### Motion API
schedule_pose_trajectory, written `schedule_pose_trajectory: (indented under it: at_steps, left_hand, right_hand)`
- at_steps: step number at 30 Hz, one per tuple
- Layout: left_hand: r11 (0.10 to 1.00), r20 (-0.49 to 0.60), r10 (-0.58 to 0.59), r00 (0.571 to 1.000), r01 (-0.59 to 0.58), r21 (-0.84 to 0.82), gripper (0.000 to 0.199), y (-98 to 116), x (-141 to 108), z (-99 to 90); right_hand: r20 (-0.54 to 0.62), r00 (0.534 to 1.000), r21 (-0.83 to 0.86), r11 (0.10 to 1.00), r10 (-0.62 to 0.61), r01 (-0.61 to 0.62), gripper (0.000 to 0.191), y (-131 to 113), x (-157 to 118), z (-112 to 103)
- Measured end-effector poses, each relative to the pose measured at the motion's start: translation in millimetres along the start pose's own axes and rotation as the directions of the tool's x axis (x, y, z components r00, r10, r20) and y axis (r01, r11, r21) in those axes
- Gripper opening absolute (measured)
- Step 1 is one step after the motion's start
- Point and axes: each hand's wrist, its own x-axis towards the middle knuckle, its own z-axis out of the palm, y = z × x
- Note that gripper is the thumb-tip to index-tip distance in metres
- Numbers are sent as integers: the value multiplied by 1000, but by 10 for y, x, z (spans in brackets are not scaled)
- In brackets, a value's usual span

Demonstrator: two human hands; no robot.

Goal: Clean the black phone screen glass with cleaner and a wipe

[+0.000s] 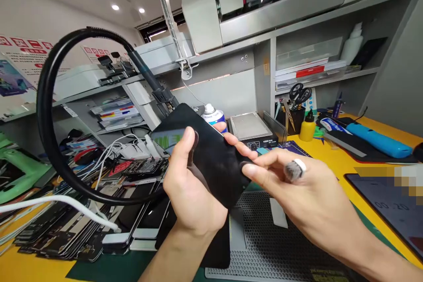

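Observation:
My left hand cradles a black smartphone, tilted, with the thumb along one long edge and fingertips showing over the other. A green reflection lies across its glossy upper left part. At the lower right corner, my right hand pinches the phone's edge between thumb and forefinger. A small tuft of grey bristles with a white band, like a brush, sticks out between the right thumb and forefinger. Below that hand shows a white flat strip; I cannot tell whether it belongs to the brush. Beneath the phone is a grey perforated mat.
Stacked phone parts and white cables crowd the left. A black flexible hose loops overhead. Behind stand a spray can, a heating plate and a yellow bottle. A dark-screened device lies right.

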Motion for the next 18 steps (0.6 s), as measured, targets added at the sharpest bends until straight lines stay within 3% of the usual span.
schedule_pose_trajectory:
  at_steps: [4, 10, 18]
  left_hand:
    - [998, -13, -65, 998, 65, -12, 40, 23, -3, -39]
    - [999, -32, -52, 998, 53, 13, 40, 68, -21, -34]
    - [995, -32, -76, 997, 74, -71, 38, 68, -49, -15]
  right_hand:
    - [99, 994, 4, 999, 34, -35, 33, 4, 47, -28]
    - [217, 973, 28, 995, 86, -94, 37, 44, 58, -49]
    - [225, 960, 25, 984, 165, -175, 42, 89, 36, -31]
